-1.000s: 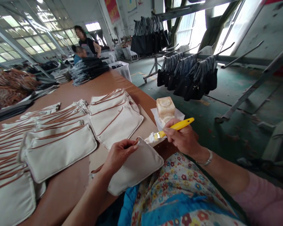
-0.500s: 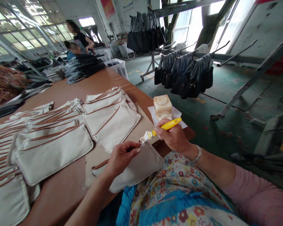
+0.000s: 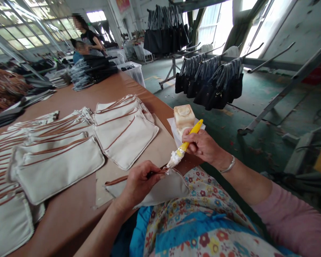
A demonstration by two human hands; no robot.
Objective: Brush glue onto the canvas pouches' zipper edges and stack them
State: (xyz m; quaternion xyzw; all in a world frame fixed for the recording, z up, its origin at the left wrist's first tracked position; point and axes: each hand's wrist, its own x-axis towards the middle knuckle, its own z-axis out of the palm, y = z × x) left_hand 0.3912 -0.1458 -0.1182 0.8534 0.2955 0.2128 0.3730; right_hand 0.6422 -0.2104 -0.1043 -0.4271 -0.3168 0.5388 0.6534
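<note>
My right hand (image 3: 202, 143) is closed round the yellow handle of a brush (image 3: 189, 136), whose bristles carry a thick white paste. The bristles point down and touch the brown-trimmed edge of a cream fabric pouch (image 3: 163, 192). That edge is pinched between the thumb and fingers of my left hand (image 3: 141, 182), just left of the brush tip. The pouch hangs over the table's near edge against my apron, and part of it is hidden behind my left hand. Behind my right hand a whitish square container (image 3: 184, 116) lies on a white sheet (image 3: 173, 129).
Stacked cream pouches (image 3: 61, 166) with brown trim cover the left of the brown table (image 3: 128, 82). More pouches (image 3: 125, 134) lie on a board ahead. Black bags (image 3: 211, 87) hang from a metal rack at right. Two people (image 3: 89, 37) are at the far end.
My right hand has turned the brush steeper, so its handle points up more and its bristles slant down onto the pouch edge. My left hand has shifted slightly right, still pinching.
</note>
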